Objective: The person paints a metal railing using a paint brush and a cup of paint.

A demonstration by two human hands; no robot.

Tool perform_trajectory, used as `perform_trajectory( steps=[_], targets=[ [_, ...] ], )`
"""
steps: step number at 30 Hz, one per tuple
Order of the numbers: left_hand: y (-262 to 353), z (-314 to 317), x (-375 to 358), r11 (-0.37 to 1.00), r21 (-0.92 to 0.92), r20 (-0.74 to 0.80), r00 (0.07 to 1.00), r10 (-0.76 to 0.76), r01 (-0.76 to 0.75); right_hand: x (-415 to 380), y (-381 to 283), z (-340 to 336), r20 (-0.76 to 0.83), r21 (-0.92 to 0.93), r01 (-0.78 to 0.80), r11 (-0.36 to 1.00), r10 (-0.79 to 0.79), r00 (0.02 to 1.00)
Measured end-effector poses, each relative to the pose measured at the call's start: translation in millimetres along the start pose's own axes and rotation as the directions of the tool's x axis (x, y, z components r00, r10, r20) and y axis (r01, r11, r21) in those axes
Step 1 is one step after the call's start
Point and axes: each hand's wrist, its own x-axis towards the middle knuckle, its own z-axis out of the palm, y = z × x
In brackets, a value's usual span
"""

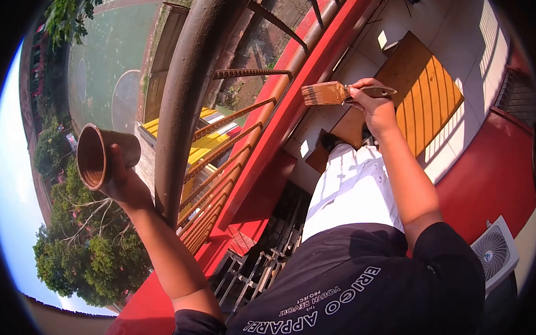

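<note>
My left hand (125, 183) is wrapped round a brown cup (121, 146), held out past the thick brown handrail (185, 82). The cup is tilted, and its open mouth shows brown paint inside. In my right hand (373, 105) is a paintbrush (331, 94), gripped by its handle. Brown paint coats the brush head, and its bristles point left towards the railing, apart from it. Thin twisted brown bars (236, 112) run between the handrail and a lower brown rail beside the red ledge (261, 147).
Under my feet lies a brown wooden board (433, 94) on the pale tiled floor (359, 67). An air conditioner unit (496, 251) stands at the lower right by a red wall (486, 166). Beyond the railing are trees (99, 250) and a green court far below.
</note>
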Motion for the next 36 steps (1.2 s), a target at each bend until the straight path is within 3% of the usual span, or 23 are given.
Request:
perform_trajectory(
  steps=[4, 6, 8, 15, 16, 18, 23, 26, 27, 31, 34, 36],
  targets=[
    [6, 5, 0, 0.998, 0.064, -0.003, 1.0, 0.011, -0.011, -46, -70, -54, -0.115, -0.093, 0.095, 0.991, -0.106, 0.988],
    [13, 11, 0, 0.998, -0.063, -0.043, 0.999, -0.03, 0.028, -73, -102, -65, -0.141, -0.11, 0.149, 0.983, -0.164, 0.976],
    [15, 9, 2, 0.997, -0.056, 0.008, 0.999, -0.05, 0.051, -106, -129, -70, -0.166, -0.118, 0.208, 0.971, -0.226, 0.96],
    [3, 5, 6, 0.981, 0.047, 0.007, 0.982, 0.188, -0.188, -162, -188, -55, -0.091, -0.067, 0.388, 0.919, -0.393, 0.915],
    [1, 7, 6, 0.959, 0.099, -0.046, 0.961, 0.272, -0.267, -164, -194, -52, -0.066, -0.062, 0.406, 0.912, -0.41, 0.91],
    [10, 8, 1, 0.939, 0.221, -0.142, 0.944, 0.297, -0.262, -166, -207, -49, -0.018, -0.042, 0.431, 0.901, -0.432, 0.902],
    [23, 16, 1, 0.98, 0.053, -0.276, 0.941, 0.197, -0.19, -159, -242, -49, 0.074, 0.088, 0.468, 0.879, -0.474, 0.877],
    [49, 33, 1, 0.949, -0.305, -0.305, 0.952, -0.017, -0.081, -135, -270, -59, 0.142, 0.195, 0.413, 0.89, -0.442, 0.885],
    [55, 43, 1, 0.935, -0.328, -0.382, 0.924, -0.004, -0.131, -124, -282, -62, 0.177, 0.21, 0.398, 0.893, -0.435, 0.883],
    [50, 47, 7, 0.941, -0.336, -0.418, 0.902, -0.108, -0.042, -86, -336, -50, 0.319, 0.254, 0.338, 0.906, -0.409, 0.855],
    [40, 46, 14, 0.991, 0.126, -0.492, 0.865, 0.099, -0.042, -59, -377, -29, 0.439, 0.297, 0.325, 0.898, -0.431, 0.789],
    [36, 43, 15, 0.994, 0.092, -0.472, 0.877, 0.096, -0.06, -37, -398, -10, 0.516, 0.319, 0.303, 0.898, -0.433, 0.74]
  ],
)
